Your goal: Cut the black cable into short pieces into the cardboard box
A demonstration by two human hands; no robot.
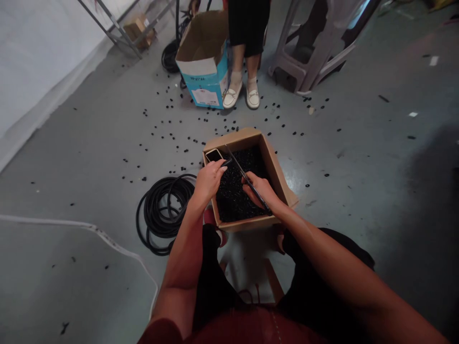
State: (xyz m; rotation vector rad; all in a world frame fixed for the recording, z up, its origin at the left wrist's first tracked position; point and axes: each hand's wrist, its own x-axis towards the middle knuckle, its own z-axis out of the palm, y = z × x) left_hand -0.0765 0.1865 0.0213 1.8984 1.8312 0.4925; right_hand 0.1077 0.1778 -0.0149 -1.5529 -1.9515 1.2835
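Two bare hands work low over an open cardboard box [233, 139] heaped with small black pieces [238, 191]. The left hand [210, 180] curls its fingers [219, 167] snugly around a short black strand [226, 163], while the right hand [260, 188] closes its fingers [251, 180] on a long, thin dark rod [238, 167], though I can't quite make out what that rod is. Both are held just above the heap. A smartphone [214, 155] sits in the box's far corner, a coil of black cable [163, 212] lies beside the box, and stray pieces dot the grey floor [89, 157] toward a blue carton [208, 88] and a co-worker's white shoes [242, 95].
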